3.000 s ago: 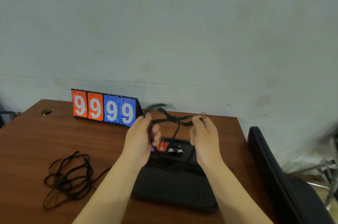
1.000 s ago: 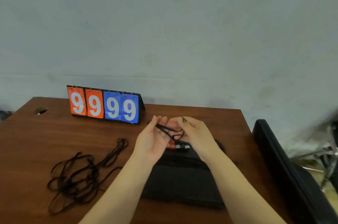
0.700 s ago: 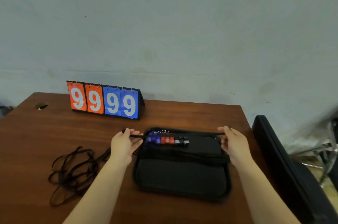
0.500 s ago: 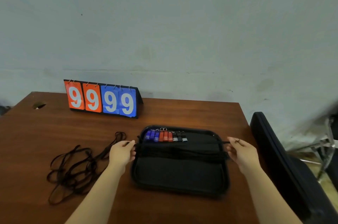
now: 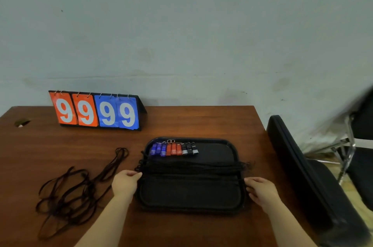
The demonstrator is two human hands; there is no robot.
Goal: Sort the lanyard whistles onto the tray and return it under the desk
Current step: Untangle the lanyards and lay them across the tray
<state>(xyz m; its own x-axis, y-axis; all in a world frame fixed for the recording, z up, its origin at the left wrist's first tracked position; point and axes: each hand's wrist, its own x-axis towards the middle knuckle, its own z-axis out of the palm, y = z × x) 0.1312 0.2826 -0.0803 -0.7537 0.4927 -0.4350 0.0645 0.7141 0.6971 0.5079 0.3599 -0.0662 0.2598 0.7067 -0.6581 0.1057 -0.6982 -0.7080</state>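
Down low in the view, the left hand (image 5: 126, 183) sits against the left short side of the black tray (image 5: 191, 209), fingers bent toward its rim. The right hand (image 5: 261, 190) mirrors it at the right short side. Both touch the rim, but I cannot tell whether either one actually clasps it. The two hands are well apart, with the whole tray between them.

The tray lies flat on the wooden desk (image 5: 201, 121), toward its right side. It carries nine whistles (image 5: 174, 149) in one tight row along the far rim. Three blue whistles (image 5: 158, 149) are at the left, three red whistles (image 5: 174, 149) in the middle and three black whistles (image 5: 189, 149) at the right, with small metal rings at their far ends. One bundle of lanyard cords (image 5: 191, 166) stretches across the tray's middle from side to side. Its ends hang over both rims, and the left end is just beside the left fingertips. The near half of the tray shows bare black surface.

The tray's right rim is near the desk's right edge. A strip of bare wood runs between the far rim and one flip scoreboard (image 5: 96, 111) at the back edge. The scoreboard has four cards, two orange and two blue, each reading 9.

Left of the tray lies a loose tangle of cords (image 5: 70, 192); the strands are too snarled to count. One cable hole (image 5: 21, 122) marks the far left corner. Close off the right edge stands one black padded panel (image 5: 302, 176), with a blurred metal-framed chair (image 5: 359, 146) beyond it.
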